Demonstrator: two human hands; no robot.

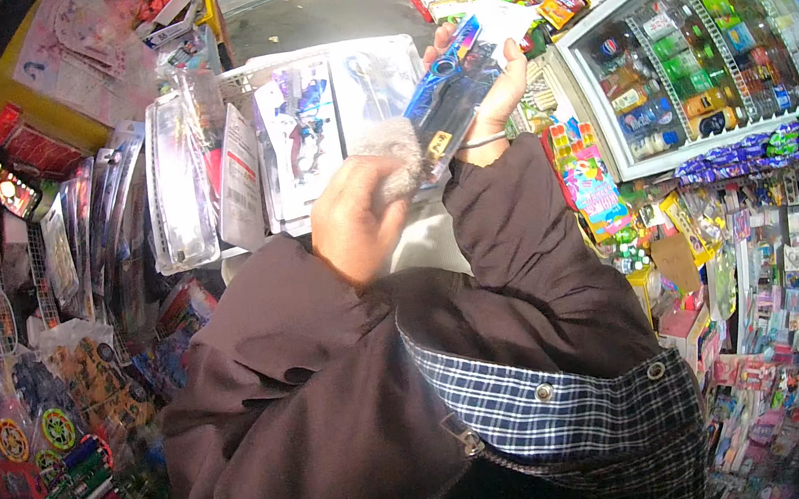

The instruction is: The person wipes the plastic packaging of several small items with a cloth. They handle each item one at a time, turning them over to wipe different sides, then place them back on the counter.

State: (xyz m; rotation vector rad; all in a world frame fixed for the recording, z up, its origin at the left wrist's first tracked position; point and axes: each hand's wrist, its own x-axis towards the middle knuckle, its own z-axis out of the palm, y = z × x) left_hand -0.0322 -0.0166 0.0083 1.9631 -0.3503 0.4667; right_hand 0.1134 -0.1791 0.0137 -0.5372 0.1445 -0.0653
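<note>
My left hand (353, 210) grips a fuzzy grey cloth (393, 155) and presses it against the lower left side of a clear plastic package (460, 109). That package has a shiny blue and purple strip, dark contents and a small yellow label. It rests tilted in my right hand (504, 95), fingers on its far left edge and thumb along the right side. Glare washes out its top end. Below my hands, a white plastic basket (241, 81) holds clear-packed goods (305, 133), among them a white-backed pack (239, 180) standing upright.
A phone with a lit screen (9, 187) leans at the left, beside a row of upright packages (112, 219). Pens (86, 487) lie lower left. On the right are a glass-topped drinks cooler (691, 52), colourful candy boxes (591, 182) and racks of small packaged goods (793, 304).
</note>
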